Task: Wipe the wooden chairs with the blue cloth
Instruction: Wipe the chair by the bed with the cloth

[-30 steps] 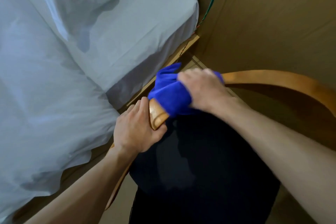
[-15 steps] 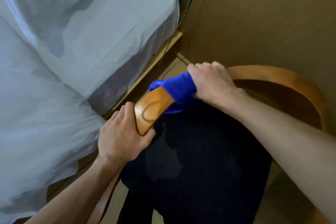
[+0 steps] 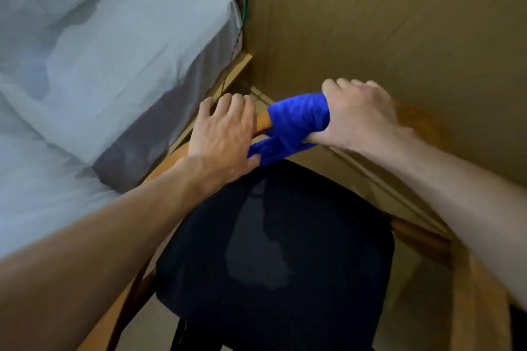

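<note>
Head view looks down on a wooden chair (image 3: pixel 422 128) with a curved backrest rail and a dark seat (image 3: pixel 285 251), pushed into the corner between a bed (image 3: pixel 99 65) and a brown wall (image 3: pixel 385 23). The right hand (image 3: pixel 359 117) has the blue cloth (image 3: pixel 298 120) wrapped round the rail, fingers curled over the top and thumb under, so the cloth covers the wood on all sides in one pass; a loose tail of it hangs toward the seat's back edge. The left hand (image 3: pixel 225 134) rests just beside the cloth at the rail's left end, fingers draped over the wood with a loose grip, probably to steady the chair against the rubbing. Only a small patch of bare wood shows between the two hands. The rail's right part looks blurred.
</note>
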{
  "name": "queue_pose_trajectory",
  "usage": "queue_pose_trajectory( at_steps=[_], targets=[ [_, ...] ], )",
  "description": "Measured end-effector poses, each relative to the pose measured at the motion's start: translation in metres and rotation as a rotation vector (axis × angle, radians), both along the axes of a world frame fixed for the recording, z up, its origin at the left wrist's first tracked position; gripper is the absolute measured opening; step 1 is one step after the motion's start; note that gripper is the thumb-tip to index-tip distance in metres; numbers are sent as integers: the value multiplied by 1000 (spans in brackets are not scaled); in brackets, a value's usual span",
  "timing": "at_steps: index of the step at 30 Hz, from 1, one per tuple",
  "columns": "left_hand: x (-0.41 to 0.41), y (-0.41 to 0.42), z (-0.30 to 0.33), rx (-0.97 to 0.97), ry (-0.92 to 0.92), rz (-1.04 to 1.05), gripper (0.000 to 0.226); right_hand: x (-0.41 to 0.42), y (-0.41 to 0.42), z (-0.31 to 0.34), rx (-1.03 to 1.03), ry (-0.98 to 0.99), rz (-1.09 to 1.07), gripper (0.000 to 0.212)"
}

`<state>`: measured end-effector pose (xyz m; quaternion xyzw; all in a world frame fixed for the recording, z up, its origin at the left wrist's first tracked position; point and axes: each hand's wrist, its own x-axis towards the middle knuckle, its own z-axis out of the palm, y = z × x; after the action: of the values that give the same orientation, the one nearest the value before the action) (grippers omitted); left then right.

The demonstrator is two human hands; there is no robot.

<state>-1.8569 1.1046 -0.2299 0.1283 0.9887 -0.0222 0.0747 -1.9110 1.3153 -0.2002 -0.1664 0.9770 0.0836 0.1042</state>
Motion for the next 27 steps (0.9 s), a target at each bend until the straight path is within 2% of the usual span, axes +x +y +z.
queue_pose_trajectory(
  at_steps=[4, 7, 9, 10, 11, 12, 13, 16, 18, 21, 23, 27],
  targets=[
    [-43, 47, -5, 77, -67, -112, 86, 2, 51, 22, 22, -186, -317, 80],
    [-54, 62, -19, 197, -91, -106, 71, 4, 84, 34, 48, -326, -451, 81],
    [-50, 62, -26, 288, -55, -56, 56, 7, 98, 42, 21, -485, -505, 94],
    [-49, 62, -27, 303, -32, -38, 53, 8, 99, 44, -67, -530, -508, 103],
    [-48, 63, -28, 312, -16, -29, 52, 7, 95, 45, -180, -517, -485, 110],
    [-49, 64, -28, 322, -11, -26, 52, 7, 88, 41, -258, -459, -440, 107],
    [-49, 64, -27, 331, -13, -24, 51, 6, 79, 34, -283, -376, -391, 95],
    [-52, 64, -26, 308, -53, -24, 49, -5, 34, 12, -107, -105, -217, 48],
    [-51, 64, -27, 285, -61, -19, 52, -11, 1, -3, -73, -49, -49, 38],
    [-52, 66, -26, 257, -77, 3, 53, -15, -9, -7, -120, -22, 28, 36],
    [-53, 66, -27, 253, -81, 11, 48, -5, 23, -3, -120, 29, -70, 44],
    [-52, 63, -28, 288, -47, 0, 40, 27, 94, 18, -218, -10, -486, 58]
  ],
)
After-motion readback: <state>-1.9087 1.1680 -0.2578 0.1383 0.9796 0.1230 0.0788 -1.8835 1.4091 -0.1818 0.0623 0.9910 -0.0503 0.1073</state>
